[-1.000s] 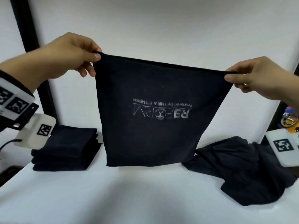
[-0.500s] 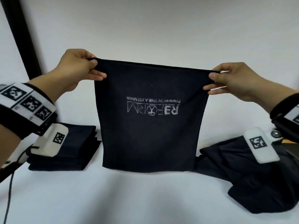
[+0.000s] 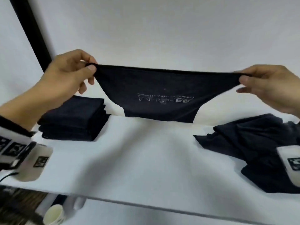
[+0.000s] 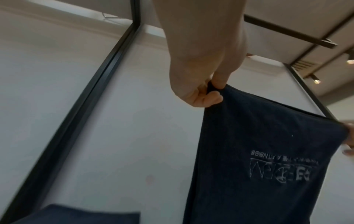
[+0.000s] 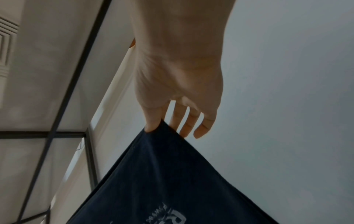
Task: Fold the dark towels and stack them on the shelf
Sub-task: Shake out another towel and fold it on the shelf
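Observation:
A dark navy towel point(image 3: 162, 88) with a pale printed logo hangs stretched between both hands above the white shelf point(image 3: 146, 159). My left hand point(image 3: 88, 67) pinches its top left corner, and my right hand point(image 3: 243, 77) pinches the top right corner. The towel's lower edge reaches the back of the shelf. In the left wrist view the thumb and fingers point(image 4: 210, 97) clamp the towel point(image 4: 268, 151) corner. The right wrist view shows the right hand point(image 5: 155, 127) holding the towel point(image 5: 172, 181) corner by thumb and forefinger, other fingers loose.
A stack of folded dark towels point(image 3: 73, 119) sits at the shelf's left rear. A heap of unfolded dark towels point(image 3: 253, 148) lies at the right. A black frame post point(image 3: 30, 34) rises behind the left hand. A paper cup point(image 3: 54, 215) stands below the shelf's front edge.
Both hands have moved down and further apart, pulling the top edge taut. The towel hung flat and free; now its lower part meets the back of the shelf.

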Demonstrator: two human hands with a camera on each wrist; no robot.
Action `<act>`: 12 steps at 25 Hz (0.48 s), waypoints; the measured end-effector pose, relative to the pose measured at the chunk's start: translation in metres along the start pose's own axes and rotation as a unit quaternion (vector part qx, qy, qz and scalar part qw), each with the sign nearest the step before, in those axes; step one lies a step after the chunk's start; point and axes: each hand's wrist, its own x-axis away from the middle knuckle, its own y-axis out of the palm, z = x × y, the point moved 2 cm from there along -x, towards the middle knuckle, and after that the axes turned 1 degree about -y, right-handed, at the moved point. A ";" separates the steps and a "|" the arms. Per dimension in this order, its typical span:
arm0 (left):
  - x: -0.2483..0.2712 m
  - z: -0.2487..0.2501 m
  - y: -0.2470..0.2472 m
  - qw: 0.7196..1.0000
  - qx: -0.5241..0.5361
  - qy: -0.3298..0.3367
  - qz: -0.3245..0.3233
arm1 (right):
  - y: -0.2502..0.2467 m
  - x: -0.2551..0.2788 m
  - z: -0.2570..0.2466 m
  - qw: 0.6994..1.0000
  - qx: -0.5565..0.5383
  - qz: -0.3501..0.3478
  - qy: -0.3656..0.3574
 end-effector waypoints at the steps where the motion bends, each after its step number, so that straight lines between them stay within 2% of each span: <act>1: 0.025 -0.015 -0.004 0.999 -0.017 -0.021 -0.043 | 0.003 0.021 0.008 0.999 0.030 -0.034 0.006; 3: 0.069 -0.057 -0.020 0.985 -0.043 -0.082 -0.146 | 0.009 0.063 0.024 0.992 0.054 -0.109 0.038; 5: 0.108 -0.102 -0.042 0.956 -0.077 -0.160 -0.234 | 0.016 0.101 0.045 0.975 0.068 -0.202 0.065; 8: 0.141 -0.116 -0.045 0.925 -0.052 -0.225 -0.303 | 0.030 0.133 0.072 0.930 0.057 -0.334 0.139; 10: 0.139 -0.100 -0.026 0.916 -0.029 -0.217 -0.337 | 0.042 0.131 0.082 0.912 0.022 -0.357 0.201; 12: 0.120 -0.089 -0.003 0.932 -0.055 -0.198 -0.300 | 0.054 0.113 0.087 0.926 0.010 -0.298 0.232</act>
